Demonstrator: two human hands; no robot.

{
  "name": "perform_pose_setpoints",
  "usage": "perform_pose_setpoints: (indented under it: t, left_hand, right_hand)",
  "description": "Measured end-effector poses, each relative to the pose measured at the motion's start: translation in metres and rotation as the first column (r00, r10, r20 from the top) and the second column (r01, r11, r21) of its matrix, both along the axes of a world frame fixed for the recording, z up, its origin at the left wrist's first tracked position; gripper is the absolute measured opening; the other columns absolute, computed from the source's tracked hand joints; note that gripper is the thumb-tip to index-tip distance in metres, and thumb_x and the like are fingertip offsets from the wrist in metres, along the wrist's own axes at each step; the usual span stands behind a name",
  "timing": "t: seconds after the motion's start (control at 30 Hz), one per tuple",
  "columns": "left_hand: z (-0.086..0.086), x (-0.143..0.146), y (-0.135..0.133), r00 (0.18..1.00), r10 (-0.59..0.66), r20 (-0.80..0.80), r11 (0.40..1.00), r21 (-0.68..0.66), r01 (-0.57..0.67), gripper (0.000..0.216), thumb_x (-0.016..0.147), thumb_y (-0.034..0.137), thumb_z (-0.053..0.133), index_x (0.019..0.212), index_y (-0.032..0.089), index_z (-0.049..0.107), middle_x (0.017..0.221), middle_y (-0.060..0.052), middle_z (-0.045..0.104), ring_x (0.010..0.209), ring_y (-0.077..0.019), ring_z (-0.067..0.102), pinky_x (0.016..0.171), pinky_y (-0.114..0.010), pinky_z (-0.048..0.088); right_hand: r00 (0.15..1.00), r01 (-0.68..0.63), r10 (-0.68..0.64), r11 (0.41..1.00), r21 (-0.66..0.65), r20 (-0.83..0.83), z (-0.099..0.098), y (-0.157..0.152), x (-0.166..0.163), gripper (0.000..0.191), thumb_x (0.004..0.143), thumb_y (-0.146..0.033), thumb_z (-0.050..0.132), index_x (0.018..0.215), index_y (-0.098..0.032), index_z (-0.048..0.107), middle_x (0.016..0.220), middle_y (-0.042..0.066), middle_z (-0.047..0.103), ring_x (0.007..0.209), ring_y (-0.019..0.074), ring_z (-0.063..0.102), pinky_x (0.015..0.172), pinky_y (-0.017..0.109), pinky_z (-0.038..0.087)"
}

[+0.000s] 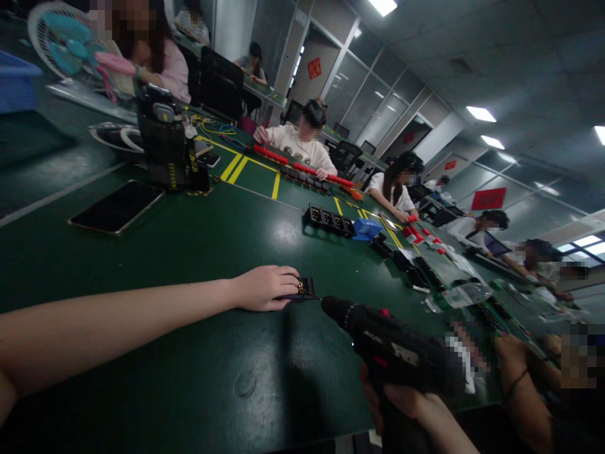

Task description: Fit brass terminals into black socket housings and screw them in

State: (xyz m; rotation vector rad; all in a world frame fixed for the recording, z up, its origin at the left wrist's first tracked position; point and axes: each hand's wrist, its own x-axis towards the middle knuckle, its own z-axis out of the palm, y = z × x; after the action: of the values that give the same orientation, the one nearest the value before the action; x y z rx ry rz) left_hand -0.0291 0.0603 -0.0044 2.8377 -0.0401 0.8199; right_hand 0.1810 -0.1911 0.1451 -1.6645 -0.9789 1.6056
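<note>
My left hand (267,288) rests on the green table, its fingers closed over a small black plastic housing (308,287) with brass-coloured metal parts inside. In my right hand (401,400) is a black cordless drill (392,347) with red accents, gripped by its handle. The drill's thin bit reaches left to the brass parts beside my left fingertips. Whether the bit's tip touches them is too small to tell. Farther back on the table lie a black multi-socket strip (328,219) and a blue plastic piece (367,229).
A tablet-like dark phone (118,207) and a black bottle (165,148) are at the left. On the right lie a clear plastic bottle (460,296) and black housings (409,268). A co-worker's arm (524,378) is close at right; other people sit along the table.
</note>
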Motion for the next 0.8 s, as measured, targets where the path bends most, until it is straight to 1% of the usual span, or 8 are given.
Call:
perform_pose_setpoints:
  t: [0.13,0.27,0.33,0.47,0.6,0.8]
  left_hand:
    - [-0.001,0.000,0.000,1.000,-0.002,0.010,1.000,-0.003,0.002,0.026,0.090,0.022,0.061,0.115,0.016,0.064,0.119,-0.010,0.069,0.124,-0.0293,0.054,0.094,-0.041,0.054]
    - [-0.002,0.001,0.000,1.000,-0.008,0.023,1.000,-0.011,0.008,0.026,0.090,0.022,0.062,0.115,0.017,0.064,0.119,-0.010,0.069,0.124,-0.0287,0.055,0.094,-0.041,0.054]
    - [-0.002,0.001,0.000,1.000,-0.005,0.008,1.000,-0.004,0.005,0.025,0.091,0.023,0.061,0.115,0.016,0.064,0.119,-0.010,0.069,0.124,-0.0288,0.054,0.095,-0.041,0.053]
    - [-0.002,0.000,0.000,1.000,0.008,-0.014,1.000,0.011,-0.008,0.025,0.092,0.023,0.060,0.115,0.016,0.064,0.120,-0.011,0.068,0.125,-0.0291,0.054,0.095,-0.040,0.053]
    - [-0.002,0.000,0.000,1.000,-0.001,0.002,1.000,0.001,0.001,0.025,0.091,0.023,0.061,0.114,0.015,0.065,0.119,-0.011,0.069,0.124,-0.0289,0.054,0.096,-0.042,0.053]
    - [-0.002,0.001,0.001,1.000,-0.008,-0.001,1.000,-0.005,0.008,0.025,0.091,0.023,0.061,0.115,0.015,0.065,0.119,-0.011,0.069,0.125,-0.0287,0.054,0.099,-0.042,0.052]
  right_hand:
    - [1.000,0.018,-0.018,1.000,0.015,-0.025,-0.006,0.000,0.001,0.043,0.073,-0.050,0.076,0.097,-0.016,0.066,0.073,0.002,0.065,0.061,0.0170,0.064,0.065,0.034,0.055]
    - [0.998,0.016,-0.017,1.000,-0.007,-0.054,-0.012,0.003,0.005,0.045,0.069,-0.050,0.080,0.093,-0.016,0.065,0.069,0.000,0.063,0.058,0.0153,0.062,0.060,0.031,0.053]
    - [0.999,0.004,-0.004,1.000,-0.011,-0.053,-0.012,0.004,0.005,0.043,0.070,-0.050,0.079,0.092,-0.016,0.065,0.068,0.000,0.063,0.057,0.0152,0.062,0.060,0.031,0.053]
    - [0.998,-0.033,0.034,0.999,0.020,-0.047,-0.006,0.003,0.002,0.042,0.076,-0.049,0.074,0.099,-0.015,0.066,0.073,0.002,0.065,0.059,0.0165,0.064,0.063,0.033,0.055]
    - [0.999,-0.002,0.002,1.000,0.008,-0.048,-0.002,0.000,-0.002,0.043,0.077,-0.049,0.074,0.102,-0.016,0.065,0.075,0.002,0.065,0.061,0.0175,0.065,0.065,0.035,0.056]
    - [0.995,0.041,-0.040,0.999,0.012,-0.090,-0.012,-0.003,-0.002,0.046,0.072,-0.051,0.079,0.098,-0.016,0.065,0.075,0.002,0.064,0.058,0.0157,0.064,0.062,0.032,0.055]
